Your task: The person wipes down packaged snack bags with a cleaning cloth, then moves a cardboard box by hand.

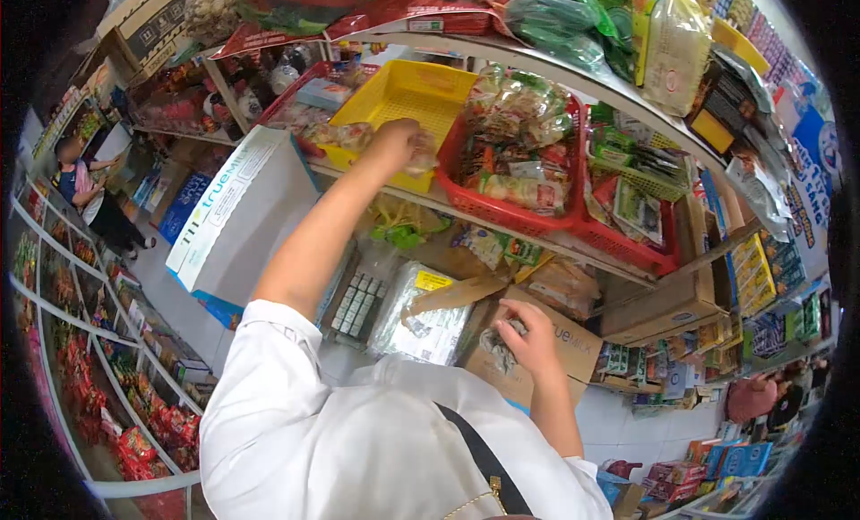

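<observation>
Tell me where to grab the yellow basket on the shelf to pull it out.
Take the yellow basket by its front rim, coming from the aisle side. That edge faces out over the shelf lip, beside where the left hand holds a packet; the red basket crowds one side.

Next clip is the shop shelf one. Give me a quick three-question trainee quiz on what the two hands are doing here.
1. True or false: the left hand is raised to the yellow basket on the shelf.
2. Where is the right hand?
A. in the red basket
B. in the cardboard box below the shelf
C. on the white box
3. Fill in: the left hand holds a clear ____ of goods at the yellow basket's front edge.

Key
1. True.
2. B; its fingers grip a small packet inside the box.
3. Packet.
</observation>
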Demonstrator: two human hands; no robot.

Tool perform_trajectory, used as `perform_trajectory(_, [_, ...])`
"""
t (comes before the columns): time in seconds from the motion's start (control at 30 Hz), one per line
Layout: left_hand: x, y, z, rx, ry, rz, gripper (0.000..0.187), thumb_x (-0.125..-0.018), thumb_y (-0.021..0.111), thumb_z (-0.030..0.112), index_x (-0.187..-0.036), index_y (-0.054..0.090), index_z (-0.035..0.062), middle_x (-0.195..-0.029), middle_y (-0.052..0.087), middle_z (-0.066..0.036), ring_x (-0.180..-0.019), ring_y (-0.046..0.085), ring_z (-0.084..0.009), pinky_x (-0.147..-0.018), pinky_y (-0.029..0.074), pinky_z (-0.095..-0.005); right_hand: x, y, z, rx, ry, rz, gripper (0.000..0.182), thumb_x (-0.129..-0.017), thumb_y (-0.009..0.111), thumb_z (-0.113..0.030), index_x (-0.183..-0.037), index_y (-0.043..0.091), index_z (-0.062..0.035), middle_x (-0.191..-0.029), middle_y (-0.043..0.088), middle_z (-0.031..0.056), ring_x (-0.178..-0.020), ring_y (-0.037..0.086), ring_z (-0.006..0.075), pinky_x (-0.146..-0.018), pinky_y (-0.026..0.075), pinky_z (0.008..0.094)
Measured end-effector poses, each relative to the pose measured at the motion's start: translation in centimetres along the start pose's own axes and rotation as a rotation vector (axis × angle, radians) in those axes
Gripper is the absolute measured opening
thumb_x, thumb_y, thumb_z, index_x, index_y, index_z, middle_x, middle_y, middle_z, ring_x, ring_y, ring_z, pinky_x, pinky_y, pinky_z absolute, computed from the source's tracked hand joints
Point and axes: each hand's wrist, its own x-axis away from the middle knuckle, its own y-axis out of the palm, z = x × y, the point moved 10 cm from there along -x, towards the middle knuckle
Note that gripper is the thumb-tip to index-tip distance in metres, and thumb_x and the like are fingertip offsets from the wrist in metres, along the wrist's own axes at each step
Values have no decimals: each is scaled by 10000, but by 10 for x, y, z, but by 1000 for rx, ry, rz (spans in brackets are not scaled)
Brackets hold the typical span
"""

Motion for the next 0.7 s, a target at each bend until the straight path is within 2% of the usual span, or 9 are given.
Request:
perform_trajectory(0.07, [-10,24,-15,-48,-204,-262,164,-677,571,69,-830,626,44,-894,596,-172,-855,572,-325,-751,451,-396,6,-7,12,7,40,21,313,-733,653,-154,-1011,597,-22,-840,596,131,-798,571,265,-723,447,326])
perform_trajectory(0.1, [-13,21,-5,-134,-91,-187,180,-706,559,190,-815,624,63,-882,611,-160,-845,581,-325,-747,447,-406,8,-10,18,-15,53,40,316,-736,652,-158,-1015,596,-20,-844,595,130,-805,570,263,-724,445,324])
perform_trajectory(0.23, [-14,49,-19,-169,-217,-456,345,-784,469,348,-856,629,51,-890,634,-142,-835,596,-311,-743,438,-413,13,-14,36,25,121,47,294,-742,649,-164,-994,596,-23,-825,595,132,-772,573,263,-697,450,324])
perform_trajectory(0.33, [-14,59,-18,-105,-309,-830,346,-803,509,352,-955,600,55,-963,600,-153,-873,566,-293,-745,433,-390,2,-9,38,70,159,-23,282,-744,650,-171,-979,596,-26,-806,595,136,-751,580,261,-677,453,323])
perform_trajectory(0.37, [-9,54,-14,-32,-394,-869,374,-825,485,370,-960,590,38,-965,598,-159,-872,562,-289,-756,426,-375,-6,-8,33,57,145,-37,280,-743,652,-172,-976,596,-27,-802,596,139,-749,583,257,-674,454,321])
perform_trajectory(0.47, [-30,54,-39,-25,-340,-700,381,-841,473,367,-976,587,29,-987,595,-162,-896,558,-300,-786,418,-380,-35,-14,11,21,100,-59,286,-744,654,-175,-980,594,-25,-824,608,140,-774,594,241,-695,456,315])
perform_trajectory(0.57, [-34,37,-24,21,-237,-591,381,-856,462,360,-1026,589,43,-1043,588,-152,-957,549,-310,-844,408,-383,-74,-33,-13,34,11,-60,303,-745,653,-171,-997,587,-16,-873,620,142,-809,601,230,-733,456,308])
perform_trajectory(0.67, [-26,16,-17,-26,-240,-452,383,-858,467,350,-1076,583,57,-1096,575,-141,-1021,530,-313,-892,400,-376,-121,-49,-39,56,-96,-33,325,-747,650,-165,-1019,576,-3,-943,621,150,-848,600,230,-773,452,308])
perform_trajectory(0.7, [-22,3,-11,-28,-188,-350,390,-841,504,331,-1091,576,42,-1122,565,-149,-1062,516,-302,-917,393,-358,-140,-53,-43,81,-99,-16,336,-745,648,-160,-1031,570,-1,-970,611,162,-870,595,244,-783,450,312])
